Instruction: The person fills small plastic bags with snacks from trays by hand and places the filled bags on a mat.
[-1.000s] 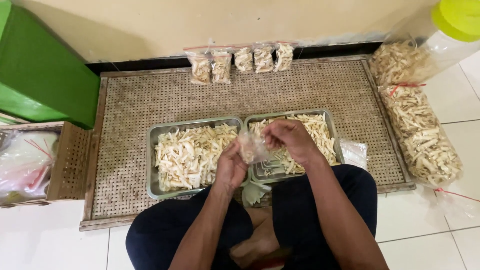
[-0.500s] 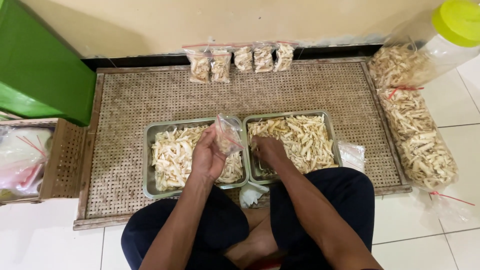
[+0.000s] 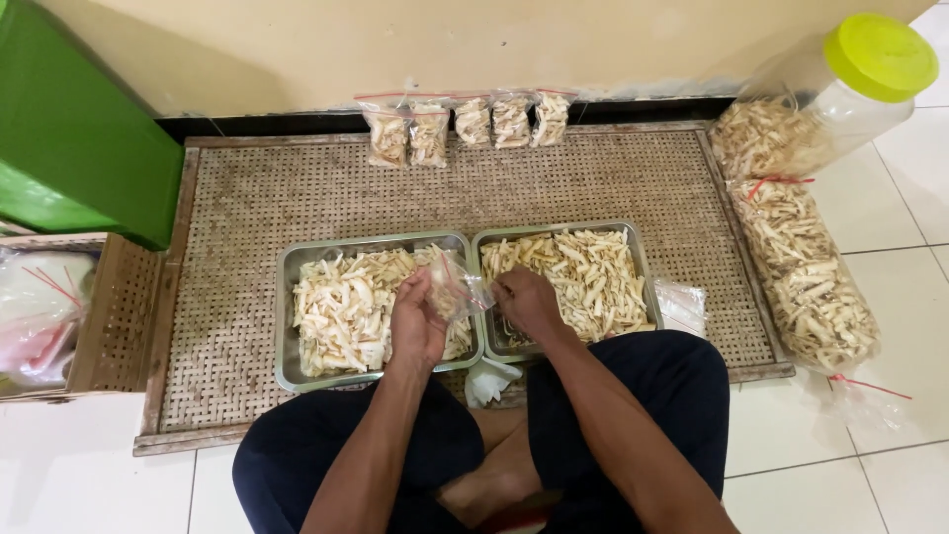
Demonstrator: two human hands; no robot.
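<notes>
the person is sitting cross-legged at six o'clock of a woven rattan mat (image 3: 247,227), working over two metal trays. the left hand (image 3: 417,321) is pinching a small clear plastic bag (image 3: 457,289) by its lower edge, holding it up over the seam between the left tray (image 3: 287,287) and the right tray (image 3: 638,247). the right hand (image 3: 524,305) is resting curled on the pale snack sticks (image 3: 583,277) at the right tray's near-left corner, fingers bent around a few pieces as far as the view shows.

the bag is looking thin, limp and slippery, nearly weightless, so it is probably handling best when gripped at the mouth with the rim held spread. the sticks are looking dry, stiff and brittle, likely snapping if squeezed; a loose pinch of several at once seems the safer hold.

at twelve o'clock a row of filled small bags (image 3: 473,124) is leaning on the wall. at two o'clock a long filled bag (image 3: 806,277) and a clear jar with a yellow-green lid (image 3: 875,59) are lying. a green box (image 3: 69,138) is standing at ten o'clock.
</notes>
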